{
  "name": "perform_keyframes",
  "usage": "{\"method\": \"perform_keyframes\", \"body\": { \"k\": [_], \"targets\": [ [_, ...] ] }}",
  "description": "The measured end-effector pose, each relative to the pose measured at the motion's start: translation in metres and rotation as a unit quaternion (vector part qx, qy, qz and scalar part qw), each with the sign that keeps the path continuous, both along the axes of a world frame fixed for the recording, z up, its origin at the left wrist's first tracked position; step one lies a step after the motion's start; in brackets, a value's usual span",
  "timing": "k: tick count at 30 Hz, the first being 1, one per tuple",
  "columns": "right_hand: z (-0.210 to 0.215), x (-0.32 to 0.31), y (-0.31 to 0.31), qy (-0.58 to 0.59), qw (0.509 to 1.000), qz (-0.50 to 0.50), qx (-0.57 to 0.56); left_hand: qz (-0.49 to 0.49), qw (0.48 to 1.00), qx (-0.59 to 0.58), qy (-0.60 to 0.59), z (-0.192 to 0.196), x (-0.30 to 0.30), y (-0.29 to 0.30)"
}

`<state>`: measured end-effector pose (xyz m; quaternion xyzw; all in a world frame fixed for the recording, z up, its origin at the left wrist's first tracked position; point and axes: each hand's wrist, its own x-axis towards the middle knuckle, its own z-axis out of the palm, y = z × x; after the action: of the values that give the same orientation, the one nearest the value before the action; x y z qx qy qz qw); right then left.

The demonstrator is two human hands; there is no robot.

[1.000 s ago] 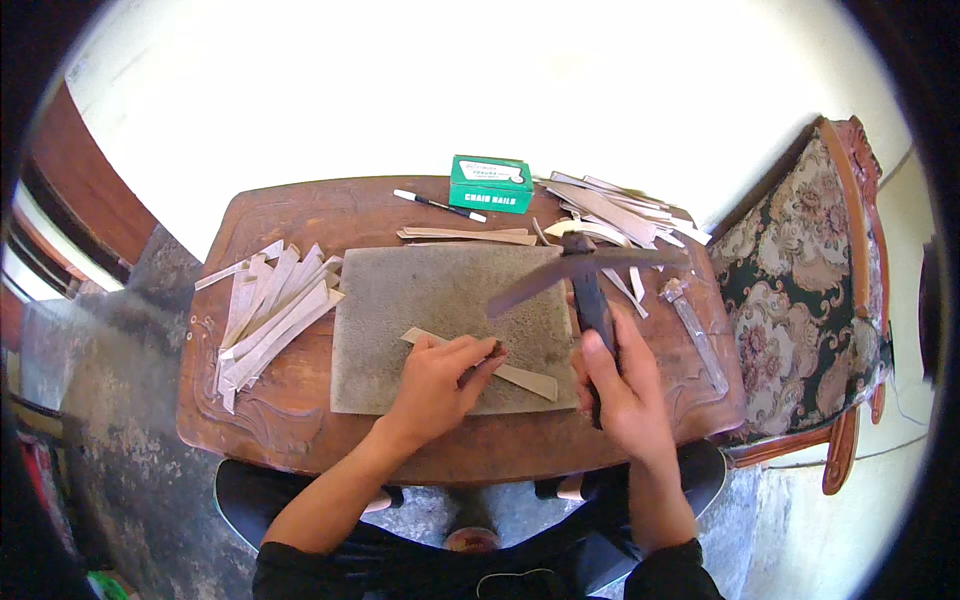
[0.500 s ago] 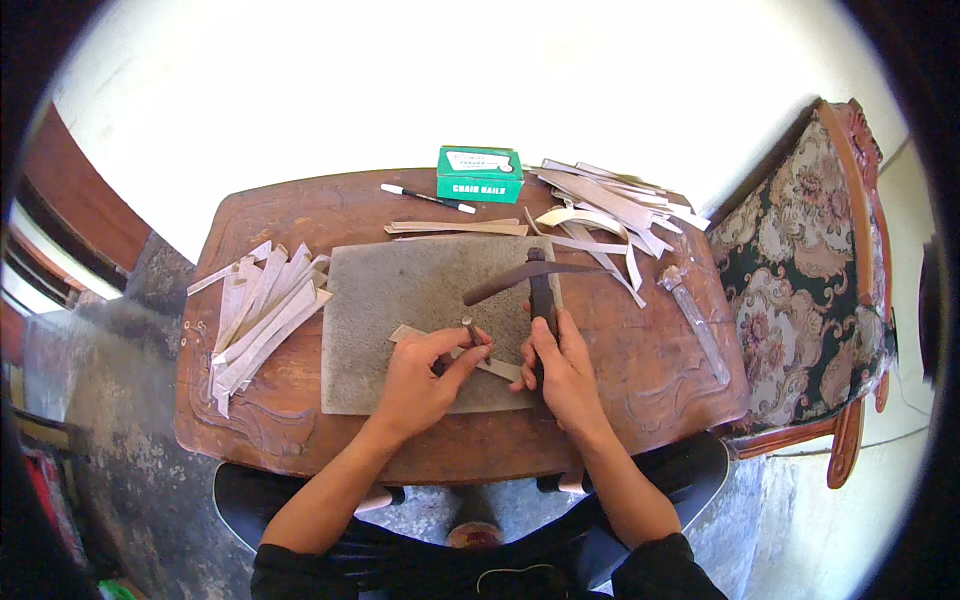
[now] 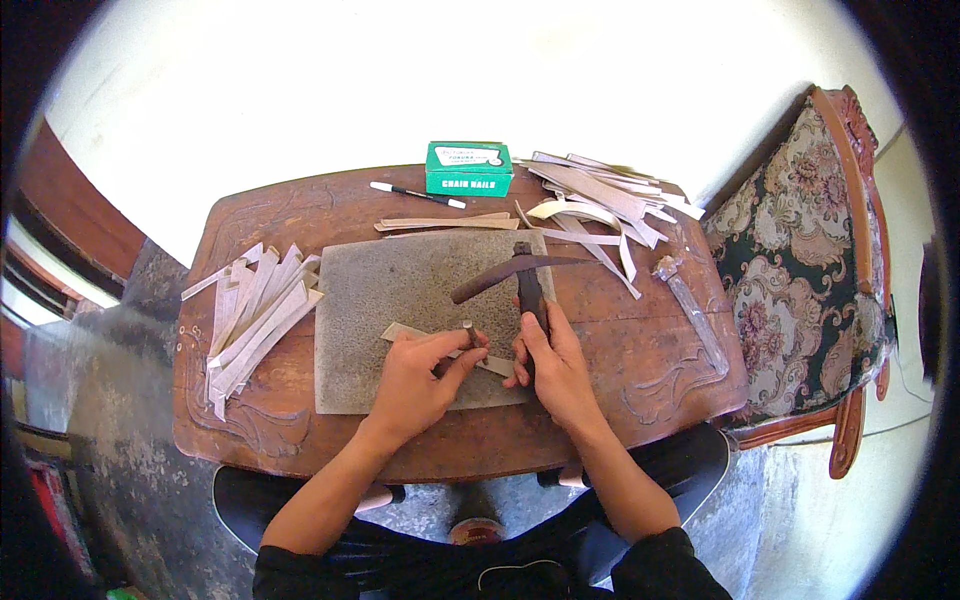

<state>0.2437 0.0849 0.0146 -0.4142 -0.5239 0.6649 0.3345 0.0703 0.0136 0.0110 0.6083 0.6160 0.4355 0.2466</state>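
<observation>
Head view, room: white wall (image 3: 400, 90) behind, a flower-patterned chair (image 3: 800, 270) to the right, a carved brown table (image 3: 610, 345) in front of the person.
Slab: one rough grey slab (image 3: 400, 280) lies flat near the middle of the tabletop.
Change, right hand: a second ago it stood farther right, clear of the left hand; now its fingers are just beside the other's.
Change, rod: it leaned then; now it stands about upright, round top showing.
Change, last half second: both hands hold nearly the same pose.
Strip: one pale strip (image 3: 495, 366) lies slantwise on the slab, passing under the left hand (image 3: 415, 375), its near right end at the right fingertips; contact there cannot be told.
Left hand: thumb and fingers pinch a short metal rod (image 3: 467, 326) over the strip.
Right hand: closed round the handle of a hammer (image 3: 524, 264), right hand (image 3: 560, 370) low, long curved head above the slab.
Around: strip piles left (image 3: 260, 320) and right (image 3: 600, 195), green box (image 3: 468, 180), pen (image 3: 417, 194).
</observation>
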Motion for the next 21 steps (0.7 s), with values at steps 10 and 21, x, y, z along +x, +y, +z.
{"method": "perform_keyframes", "body": {
  "k": [10,21],
  "targets": [
    [0.03,0.023,0.008,-0.092,0.99,0.02,0.108,-0.009,0.993,0.099,0.068,-0.005,0.009,0.001],
    [0.114,0.048,-0.019,-0.223,0.889,0.082,0.392,-0.008,0.993,0.094,0.064,-0.009,0.007,-0.001]
  ]
}}
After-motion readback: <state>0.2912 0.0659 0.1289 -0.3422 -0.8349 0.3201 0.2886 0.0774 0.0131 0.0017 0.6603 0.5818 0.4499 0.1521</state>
